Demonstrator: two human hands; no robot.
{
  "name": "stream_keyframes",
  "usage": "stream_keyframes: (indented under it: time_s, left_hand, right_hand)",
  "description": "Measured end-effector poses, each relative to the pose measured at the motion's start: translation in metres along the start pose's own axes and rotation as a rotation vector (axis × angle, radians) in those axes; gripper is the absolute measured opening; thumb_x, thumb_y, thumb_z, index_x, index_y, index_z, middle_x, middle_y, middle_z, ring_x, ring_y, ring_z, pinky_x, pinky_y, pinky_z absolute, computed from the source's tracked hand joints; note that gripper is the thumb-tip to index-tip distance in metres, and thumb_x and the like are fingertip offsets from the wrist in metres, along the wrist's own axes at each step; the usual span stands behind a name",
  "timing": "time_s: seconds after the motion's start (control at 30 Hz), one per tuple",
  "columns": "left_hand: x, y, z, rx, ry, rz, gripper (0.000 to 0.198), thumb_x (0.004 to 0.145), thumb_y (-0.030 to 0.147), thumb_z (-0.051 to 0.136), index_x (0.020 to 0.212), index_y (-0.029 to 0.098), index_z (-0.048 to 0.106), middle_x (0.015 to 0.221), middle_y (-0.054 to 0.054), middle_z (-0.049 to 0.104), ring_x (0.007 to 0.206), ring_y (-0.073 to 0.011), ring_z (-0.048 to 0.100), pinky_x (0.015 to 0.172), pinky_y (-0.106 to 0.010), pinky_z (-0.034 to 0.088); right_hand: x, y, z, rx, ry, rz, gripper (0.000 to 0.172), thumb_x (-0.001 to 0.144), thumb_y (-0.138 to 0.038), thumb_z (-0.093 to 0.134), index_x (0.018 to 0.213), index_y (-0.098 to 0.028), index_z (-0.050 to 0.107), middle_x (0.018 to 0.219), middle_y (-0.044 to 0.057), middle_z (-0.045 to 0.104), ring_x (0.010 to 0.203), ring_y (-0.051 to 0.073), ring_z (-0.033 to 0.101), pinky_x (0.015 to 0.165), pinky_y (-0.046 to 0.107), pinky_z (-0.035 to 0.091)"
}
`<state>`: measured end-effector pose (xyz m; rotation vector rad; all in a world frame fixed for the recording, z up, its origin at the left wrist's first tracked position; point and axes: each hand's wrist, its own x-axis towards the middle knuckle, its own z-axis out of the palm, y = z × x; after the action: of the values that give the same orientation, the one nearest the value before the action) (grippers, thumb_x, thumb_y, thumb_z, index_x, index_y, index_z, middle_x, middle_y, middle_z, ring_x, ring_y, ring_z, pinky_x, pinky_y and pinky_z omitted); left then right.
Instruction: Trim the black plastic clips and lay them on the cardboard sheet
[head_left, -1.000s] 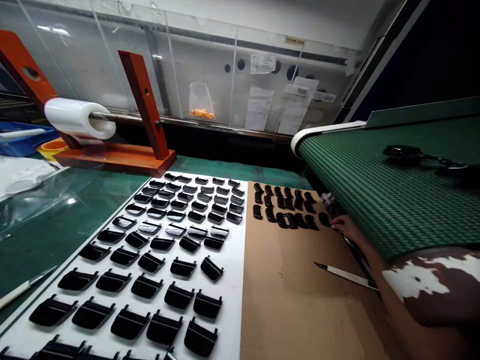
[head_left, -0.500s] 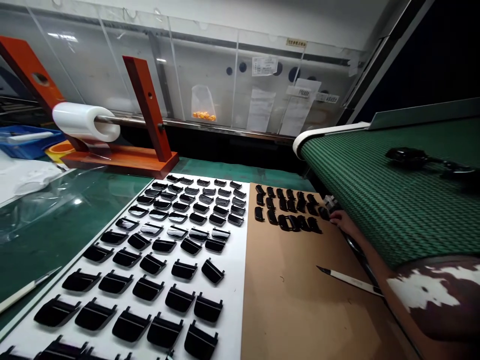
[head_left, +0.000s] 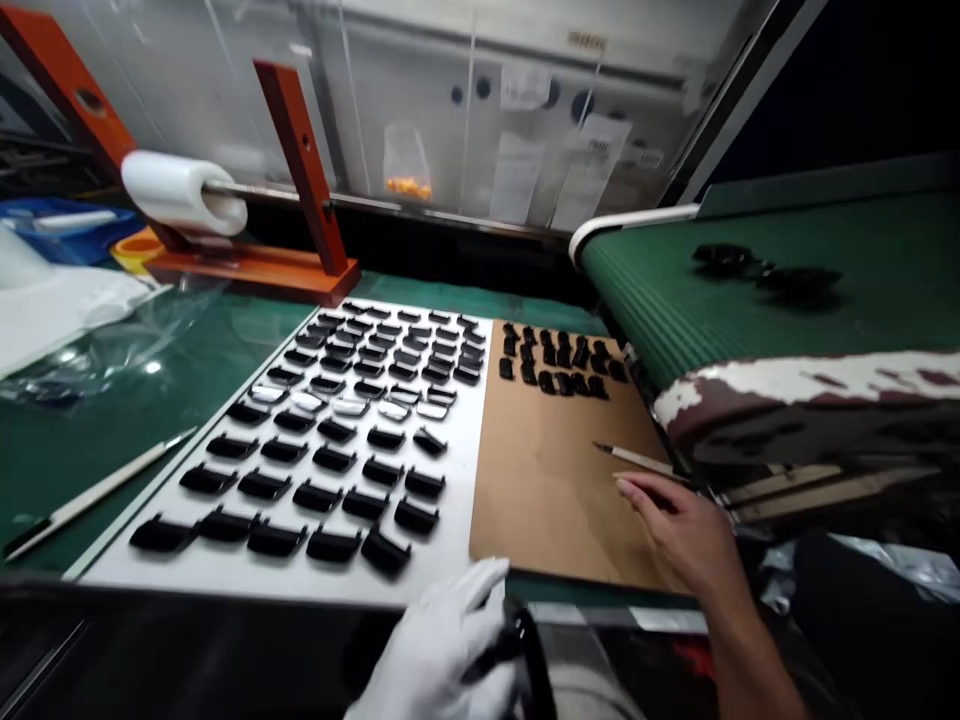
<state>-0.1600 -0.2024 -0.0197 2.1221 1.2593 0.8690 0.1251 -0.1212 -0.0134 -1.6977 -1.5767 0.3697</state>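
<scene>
My left hand (head_left: pixel 442 650), in a white glove, is low in the middle, its fingers closed on a glossy black curved part (head_left: pixel 536 665). My bare right hand (head_left: pixel 679 525) hovers over the right side of the brown board (head_left: pixel 540 490), thumb and fingers pinched together; whatever is between them is too small to tell. Just beyond those fingertips lies a white-handled knife (head_left: pixel 641 460). Rows of black plastic pieces (head_left: pixel 334 458) cover the white sheet (head_left: pixel 461 480) on the left. Smaller black parts (head_left: pixel 562 355) stand grouped at the board's far end.
A green conveyor belt (head_left: pixel 637 270) borders the right, carrying black parts (head_left: pixel 799 280). On the left lies a white pen-like tool (head_left: pixel 112 485). Behind it, a wooden stand (head_left: pixel 247 268) holds a roll of clear film (head_left: pixel 169 190). A blue bin (head_left: pixel 67 235) sits far left.
The view has shifted. My right hand has come back from the small parts at the board's far end towards me. My gloved left hand has come into view with the black part.
</scene>
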Motion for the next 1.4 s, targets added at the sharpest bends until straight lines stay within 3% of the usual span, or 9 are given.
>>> stream_keyframes:
  time_s: [0.13, 0.3, 0.57, 0.73, 0.83, 0.97, 1.03, 1.27, 1.4]
  left_hand:
    - [0.01, 0.014, 0.011, -0.021, -0.065, 0.122, 0.029, 0.079, 0.017, 0.061, 0.108, 0.018, 0.067, 0.128, -0.012, 0.06, 0.116, -0.0247, 0.057, 0.099, -0.037, 0.049]
    - [0.01, 0.033, 0.021, 0.137, 0.0, 0.176, 0.03, 0.077, 0.015, 0.062, 0.107, 0.013, 0.065, 0.124, -0.017, 0.061, 0.111, -0.0289, 0.059, 0.094, -0.044, 0.052]
    - [0.013, 0.053, 0.03, 0.104, -0.263, 0.194, 0.028, 0.082, 0.029, 0.065, 0.108, 0.02, 0.065, 0.127, -0.013, 0.061, 0.104, -0.0273, 0.064, 0.087, -0.04, 0.053]
    - [0.021, 0.063, 0.03, 0.096, -0.438, 0.22, 0.038, 0.081, 0.028, 0.067, 0.118, 0.022, 0.06, 0.126, -0.01, 0.061, 0.099, -0.0256, 0.065, 0.085, -0.038, 0.053]
    - [0.017, 0.062, 0.029, -0.052, -0.402, 0.168, 0.039, 0.081, 0.029, 0.069, 0.118, 0.023, 0.058, 0.122, -0.007, 0.062, 0.102, -0.0224, 0.064, 0.087, -0.033, 0.053]
    - [0.005, 0.057, 0.033, -0.256, -0.286, 0.027, 0.096, 0.067, 0.04, 0.08, 0.144, 0.021, 0.026, 0.129, -0.011, 0.059, 0.115, -0.0232, 0.059, 0.098, -0.033, 0.048]
    - [0.002, 0.058, 0.037, -0.259, -0.296, 0.028, 0.107, 0.064, 0.039, 0.082, 0.147, 0.022, 0.017, 0.13, -0.011, 0.058, 0.117, -0.0238, 0.058, 0.099, -0.034, 0.048]
    - [0.015, 0.072, 0.039, -0.041, -0.331, 0.072, 0.087, 0.072, 0.036, 0.076, 0.143, 0.02, 0.027, 0.112, -0.008, 0.068, 0.097, -0.0231, 0.068, 0.082, -0.032, 0.055]
    - [0.021, 0.08, 0.027, 0.029, -0.363, 0.185, 0.076, 0.074, 0.034, 0.073, 0.138, 0.018, 0.034, 0.103, -0.006, 0.071, 0.085, -0.0215, 0.07, 0.072, -0.028, 0.056]
  right_hand:
    - [-0.087, -0.03, -0.001, 0.2, -0.181, 0.095, 0.02, 0.082, -0.044, 0.063, 0.086, -0.027, 0.074, 0.082, 0.001, 0.073, 0.072, 0.016, 0.067, 0.065, 0.025, 0.054]
    - [-0.125, -0.048, -0.001, 0.453, -0.216, 0.204, 0.013, 0.084, -0.036, 0.062, 0.091, -0.033, 0.073, 0.074, -0.003, 0.072, 0.062, 0.011, 0.064, 0.06, 0.019, 0.053]
    - [-0.139, -0.035, -0.02, 0.454, -0.304, 0.013, 0.015, 0.081, -0.031, 0.066, 0.094, -0.031, 0.074, 0.093, 0.003, 0.071, 0.086, 0.02, 0.064, 0.075, 0.028, 0.051]
    - [-0.141, -0.03, -0.025, 0.619, -0.464, 0.248, 0.015, 0.074, -0.035, 0.073, 0.086, -0.025, 0.075, 0.078, 0.002, 0.066, 0.069, 0.016, 0.056, 0.067, 0.026, 0.047]
    - [-0.145, -0.023, -0.025, 0.712, -0.437, 0.373, 0.017, 0.07, -0.033, 0.077, 0.083, -0.024, 0.073, 0.069, -0.001, 0.062, 0.062, 0.014, 0.053, 0.059, 0.024, 0.045]
    - [-0.151, -0.014, -0.022, 0.828, -0.283, 0.461, 0.02, 0.069, -0.038, 0.077, 0.082, -0.024, 0.071, 0.065, -0.003, 0.058, 0.055, 0.01, 0.047, 0.053, 0.021, 0.042]
    - [-0.153, -0.013, -0.021, 0.874, -0.248, 0.483, 0.022, 0.07, -0.043, 0.075, 0.078, -0.022, 0.07, 0.063, -0.002, 0.057, 0.055, 0.01, 0.047, 0.052, 0.021, 0.041]
    - [-0.154, -0.013, -0.026, 0.929, -0.316, 0.484, 0.027, 0.07, -0.047, 0.075, 0.084, -0.024, 0.07, 0.07, -0.002, 0.061, 0.058, 0.01, 0.05, 0.055, 0.021, 0.044]
    - [-0.151, -0.014, -0.043, 0.79, -0.451, 0.393, 0.028, 0.076, -0.044, 0.07, 0.092, -0.022, 0.072, 0.087, 0.005, 0.068, 0.076, 0.018, 0.059, 0.068, 0.026, 0.048]
